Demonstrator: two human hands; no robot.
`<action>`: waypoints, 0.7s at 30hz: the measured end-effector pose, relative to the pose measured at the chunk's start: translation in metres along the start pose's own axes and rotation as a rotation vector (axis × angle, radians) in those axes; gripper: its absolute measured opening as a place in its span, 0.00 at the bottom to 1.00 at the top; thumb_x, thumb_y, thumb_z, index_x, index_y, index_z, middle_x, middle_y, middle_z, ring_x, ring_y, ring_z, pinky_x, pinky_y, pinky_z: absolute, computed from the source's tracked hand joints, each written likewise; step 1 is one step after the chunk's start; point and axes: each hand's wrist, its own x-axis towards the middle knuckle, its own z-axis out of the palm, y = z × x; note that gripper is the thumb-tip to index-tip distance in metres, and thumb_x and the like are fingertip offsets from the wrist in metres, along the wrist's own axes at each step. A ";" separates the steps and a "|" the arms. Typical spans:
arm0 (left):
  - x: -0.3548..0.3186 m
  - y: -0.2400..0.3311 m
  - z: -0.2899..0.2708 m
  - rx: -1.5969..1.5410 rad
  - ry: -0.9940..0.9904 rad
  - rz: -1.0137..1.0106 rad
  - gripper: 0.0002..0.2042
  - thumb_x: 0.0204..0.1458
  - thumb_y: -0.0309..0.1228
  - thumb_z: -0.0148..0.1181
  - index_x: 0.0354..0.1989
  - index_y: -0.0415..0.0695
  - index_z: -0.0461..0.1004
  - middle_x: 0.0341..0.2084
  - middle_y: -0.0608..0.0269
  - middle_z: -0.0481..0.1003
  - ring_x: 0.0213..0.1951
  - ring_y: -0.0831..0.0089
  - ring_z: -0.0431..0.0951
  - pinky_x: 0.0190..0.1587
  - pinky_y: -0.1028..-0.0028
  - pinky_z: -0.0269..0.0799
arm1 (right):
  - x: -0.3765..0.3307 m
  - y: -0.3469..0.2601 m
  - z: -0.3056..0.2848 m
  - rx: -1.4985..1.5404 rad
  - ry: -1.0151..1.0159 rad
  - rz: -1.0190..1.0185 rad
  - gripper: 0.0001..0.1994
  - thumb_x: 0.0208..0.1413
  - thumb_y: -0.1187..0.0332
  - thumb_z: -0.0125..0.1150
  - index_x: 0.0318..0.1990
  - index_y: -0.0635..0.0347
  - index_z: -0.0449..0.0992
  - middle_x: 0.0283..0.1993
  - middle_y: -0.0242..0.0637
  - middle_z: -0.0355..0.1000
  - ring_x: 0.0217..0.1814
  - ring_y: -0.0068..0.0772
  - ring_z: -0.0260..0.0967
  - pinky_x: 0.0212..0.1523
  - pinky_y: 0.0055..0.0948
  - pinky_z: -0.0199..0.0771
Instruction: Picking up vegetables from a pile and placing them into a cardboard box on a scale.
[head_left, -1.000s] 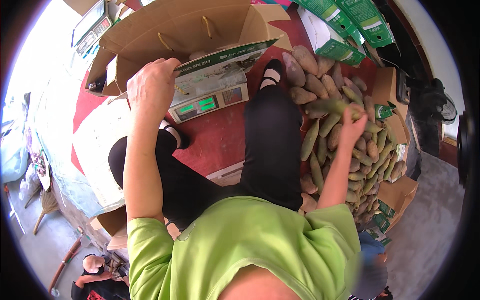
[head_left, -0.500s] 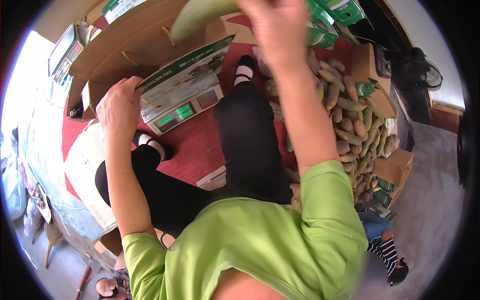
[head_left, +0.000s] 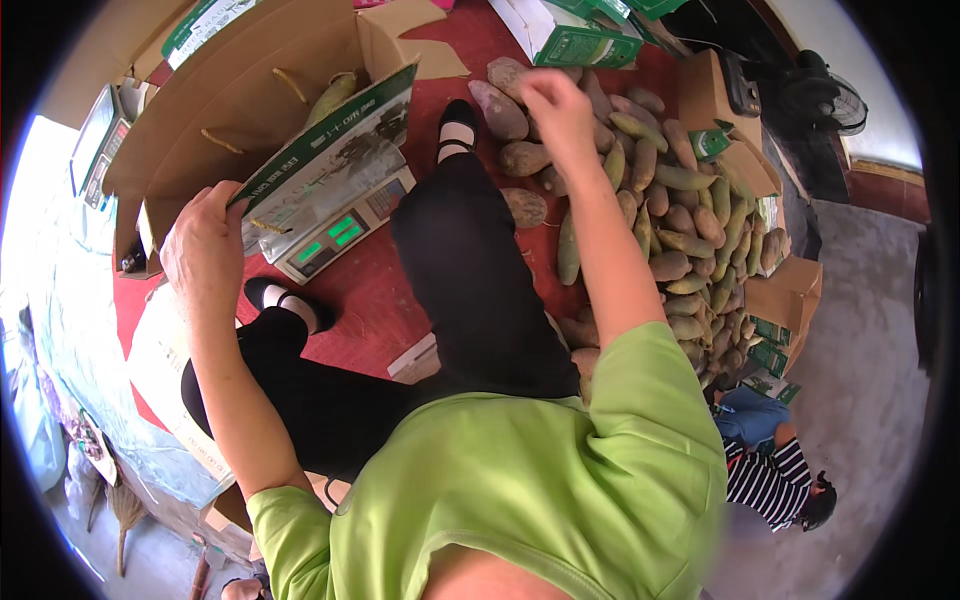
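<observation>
My left hand [head_left: 203, 240] is closed on the top edge of an open carton [head_left: 330, 150] with a green printed panel. The carton stands over a weighing scale [head_left: 345, 225] with a lit green display. Inside it shows a long green melon [head_left: 333, 98], partly hidden by the panel. My right hand [head_left: 565, 120] is above the near side of a heap, its fingers loosely bent and nothing seen in them. Below it lie large pinkish-brown tubers [head_left: 498, 108]. The heap mixes brownish tubers with elongated green melons [head_left: 684, 178].
A green and white box [head_left: 575, 40] stands at the far side of the red floor covering [head_left: 380, 310]. At right are brown cartons [head_left: 785, 295] and a black fan [head_left: 825, 100]. A person in a striped top [head_left: 775, 485] is at lower right. Another scale [head_left: 100, 150] stands far left.
The green melon has gone from my right hand into the carton. My right hand has come back toward the heap, empty. My left hand still grips the carton edge.
</observation>
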 end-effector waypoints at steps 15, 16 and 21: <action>-0.001 -0.001 -0.002 -0.036 -0.008 -0.016 0.06 0.53 0.29 0.55 0.37 0.45 0.75 0.31 0.58 0.76 0.34 0.58 0.76 0.36 0.65 0.69 | -0.191 0.269 -0.134 -0.305 0.175 1.009 0.38 0.42 0.73 0.68 0.63 0.70 0.57 0.55 0.49 0.69 0.52 0.41 0.70 0.49 0.34 0.71; 0.000 -0.002 -0.001 -0.038 -0.007 -0.002 0.06 0.54 0.29 0.54 0.38 0.45 0.75 0.31 0.58 0.76 0.33 0.60 0.77 0.35 0.67 0.69 | -0.196 0.276 -0.131 -0.301 0.170 1.027 0.40 0.42 0.73 0.69 0.64 0.69 0.55 0.56 0.49 0.68 0.54 0.40 0.69 0.51 0.34 0.70; 0.007 0.005 0.004 -0.076 -0.036 -0.012 0.06 0.54 0.28 0.54 0.38 0.44 0.74 0.31 0.58 0.76 0.33 0.60 0.77 0.36 0.68 0.70 | -0.213 0.326 -0.153 -0.134 0.191 0.922 0.41 0.43 0.63 0.71 0.66 0.54 0.56 0.64 0.45 0.59 0.64 0.44 0.58 0.57 0.52 0.60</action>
